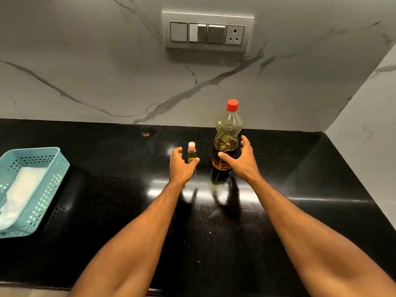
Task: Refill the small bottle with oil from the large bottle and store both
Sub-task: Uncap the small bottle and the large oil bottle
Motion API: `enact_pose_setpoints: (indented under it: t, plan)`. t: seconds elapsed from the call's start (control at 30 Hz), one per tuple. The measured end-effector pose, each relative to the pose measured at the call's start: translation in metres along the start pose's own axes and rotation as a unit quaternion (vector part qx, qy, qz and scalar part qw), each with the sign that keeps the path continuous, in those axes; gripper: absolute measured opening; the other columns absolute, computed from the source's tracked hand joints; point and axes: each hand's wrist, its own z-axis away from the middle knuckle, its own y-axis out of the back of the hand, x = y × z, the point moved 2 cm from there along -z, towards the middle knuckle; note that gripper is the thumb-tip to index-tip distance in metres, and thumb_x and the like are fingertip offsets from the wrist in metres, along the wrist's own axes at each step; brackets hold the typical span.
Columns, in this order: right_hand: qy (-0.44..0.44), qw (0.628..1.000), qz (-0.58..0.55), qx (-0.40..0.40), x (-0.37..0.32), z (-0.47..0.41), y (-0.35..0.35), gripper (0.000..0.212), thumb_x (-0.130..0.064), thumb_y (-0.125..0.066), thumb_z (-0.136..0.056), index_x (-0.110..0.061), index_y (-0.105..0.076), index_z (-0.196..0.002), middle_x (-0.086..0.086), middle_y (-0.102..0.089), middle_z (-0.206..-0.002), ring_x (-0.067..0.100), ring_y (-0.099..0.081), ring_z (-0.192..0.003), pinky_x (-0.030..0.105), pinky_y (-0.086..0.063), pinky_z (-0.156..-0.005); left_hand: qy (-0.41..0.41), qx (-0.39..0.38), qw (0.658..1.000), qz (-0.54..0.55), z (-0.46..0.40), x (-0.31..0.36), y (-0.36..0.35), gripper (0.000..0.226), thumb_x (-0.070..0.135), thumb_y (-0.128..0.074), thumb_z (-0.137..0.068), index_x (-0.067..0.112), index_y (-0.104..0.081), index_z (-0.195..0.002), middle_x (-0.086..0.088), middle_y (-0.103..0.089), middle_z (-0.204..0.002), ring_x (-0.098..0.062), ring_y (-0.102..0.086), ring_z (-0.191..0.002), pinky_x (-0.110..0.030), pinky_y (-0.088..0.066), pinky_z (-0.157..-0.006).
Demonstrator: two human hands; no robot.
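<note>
A large clear bottle with a red cap stands upright on the black counter, part full of amber oil. To its left stands a small bottle with a pale pink cap and yellowish oil. My right hand is cupped around the lower part of the large bottle, thumb on its front, fingers spread and not closed. My left hand curls around the base of the small bottle, thumb and fingers apart on either side of it.
A teal perforated basket holding a white cloth sits at the left edge of the counter. A marble wall with a switch panel rises behind, and a side wall closes the right end.
</note>
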Motion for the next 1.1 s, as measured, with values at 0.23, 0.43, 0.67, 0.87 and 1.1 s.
enact_pose_setpoints:
  t: [0.23,0.43,0.67,0.87,1.1]
  plan:
    - [0.051,0.998,-0.013,0.017,0.001,-0.026,-0.012,0.097,-0.039,-0.084,-0.069,-0.021,-0.028,-0.146,0.005,-0.040,-0.143,0.019,-0.043,-0.130,0.040,-0.038,-0.109,-0.026,-0.001,0.998,-0.063,-0.031,-0.006,-0.021,0.070,0.025,-0.079,-0.077,0.015,-0.041,-0.134,-0.008,-0.051,-0.132,-0.024,-0.053,-0.118,-0.040,-0.046,-0.100]
    - [0.061,0.998,-0.021,0.020,0.004,-0.035,-0.017,0.090,-0.037,-0.084,-0.070,-0.020,-0.033,-0.142,0.004,-0.047,-0.135,0.016,-0.049,-0.121,0.034,-0.041,-0.103,-0.043,0.006,0.996,-0.082,-0.048,-0.008,-0.027,0.041,0.025,-0.075,-0.081,0.018,-0.052,-0.114,-0.004,-0.059,-0.115,-0.020,-0.058,-0.103,-0.030,-0.046,-0.083]
    - [0.056,0.998,-0.023,0.028,0.008,-0.042,-0.018,0.086,-0.036,-0.084,-0.069,-0.018,-0.035,-0.138,0.005,-0.051,-0.131,0.017,-0.052,-0.119,0.032,-0.044,-0.099,-0.083,0.008,0.989,-0.124,-0.042,-0.011,-0.026,0.019,0.024,-0.070,-0.086,0.017,-0.059,-0.100,0.003,-0.064,-0.096,-0.017,-0.060,-0.089,-0.034,-0.049,-0.076]
    - [0.060,0.997,-0.013,0.039,0.007,-0.042,-0.016,0.077,-0.035,-0.084,-0.067,-0.019,-0.041,-0.129,0.003,-0.055,-0.124,0.016,-0.056,-0.111,0.033,-0.048,-0.094,-0.122,-0.008,0.987,-0.101,-0.006,-0.012,-0.010,0.018,0.021,-0.072,-0.084,0.014,-0.059,-0.095,0.003,-0.064,-0.089,-0.013,-0.059,-0.083,-0.022,-0.045,-0.070]
    - [0.085,0.996,-0.007,0.015,0.012,-0.009,-0.006,0.067,-0.034,-0.084,-0.066,-0.025,-0.042,-0.118,0.002,-0.058,-0.116,0.015,-0.058,-0.102,0.025,-0.049,-0.082,-0.111,-0.019,0.989,-0.095,0.077,-0.046,0.018,0.024,0.023,-0.075,-0.081,0.032,-0.057,-0.095,0.021,-0.061,-0.084,0.008,-0.058,-0.081,-0.005,-0.041,-0.068]
